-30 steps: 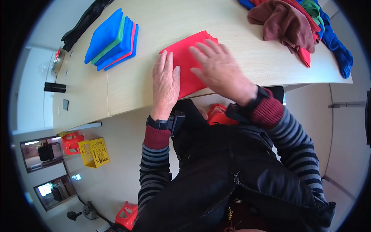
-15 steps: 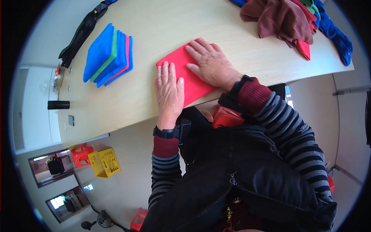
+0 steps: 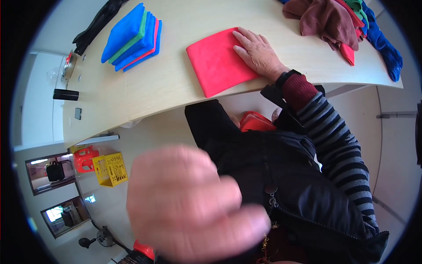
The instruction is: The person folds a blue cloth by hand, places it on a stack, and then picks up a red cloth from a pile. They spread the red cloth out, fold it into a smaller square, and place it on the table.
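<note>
A folded red cloth (image 3: 215, 64) lies flat near the front edge of the table (image 3: 176, 26). My right hand (image 3: 259, 55) rests on its right side, fingers stretched out and lying flat. My left hand (image 3: 184, 202) is off the table, raised close in front of my body. It looks large and smeared by motion, with its fingers seemingly bent, so I cannot make out whether it holds anything. Left of the red cloth stands a neat stack of folded cloths (image 3: 125, 37) in blue, green and red.
A loose heap with a brown cloth (image 3: 323, 22) and a blue cloth (image 3: 384, 48) lies at the table's right end. At the left are a black cylinder (image 3: 66, 94) and a small dark flat object (image 3: 78, 113). A yellow crate (image 3: 110, 169) and red stool (image 3: 85, 159) stand on the floor.
My left hand has left the red cloth and come up close to my body. The right hand stays on the cloth's right side. The view has shifted a little.
</note>
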{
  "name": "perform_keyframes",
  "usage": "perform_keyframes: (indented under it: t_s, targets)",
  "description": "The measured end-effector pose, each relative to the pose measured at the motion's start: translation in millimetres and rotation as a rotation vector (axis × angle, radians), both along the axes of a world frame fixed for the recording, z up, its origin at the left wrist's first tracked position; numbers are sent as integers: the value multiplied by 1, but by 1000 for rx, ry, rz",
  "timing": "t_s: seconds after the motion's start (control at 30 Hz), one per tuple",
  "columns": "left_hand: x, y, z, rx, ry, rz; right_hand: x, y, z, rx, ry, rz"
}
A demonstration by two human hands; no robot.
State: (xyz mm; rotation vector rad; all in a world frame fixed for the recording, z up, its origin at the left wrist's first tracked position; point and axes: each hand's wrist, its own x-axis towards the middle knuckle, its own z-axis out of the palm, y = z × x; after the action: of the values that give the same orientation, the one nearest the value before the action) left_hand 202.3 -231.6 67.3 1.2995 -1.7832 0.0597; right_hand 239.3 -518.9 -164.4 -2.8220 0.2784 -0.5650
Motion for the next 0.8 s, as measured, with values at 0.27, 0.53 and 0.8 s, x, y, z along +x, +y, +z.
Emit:
perform_keyframes:
  t_s: [0.27, 0.53, 0.8]
  targets:
    - [-59, -12, 43, 99, -76, 106, -19, 8, -2, 261, -203, 78]
    - [-57, -8, 56, 200, 84, 129, -34, -5, -1, 231, -173, -5]
    - [-38, -17, 56, 172, 199, 17, -31, 5, 9, 246, -166, 16]
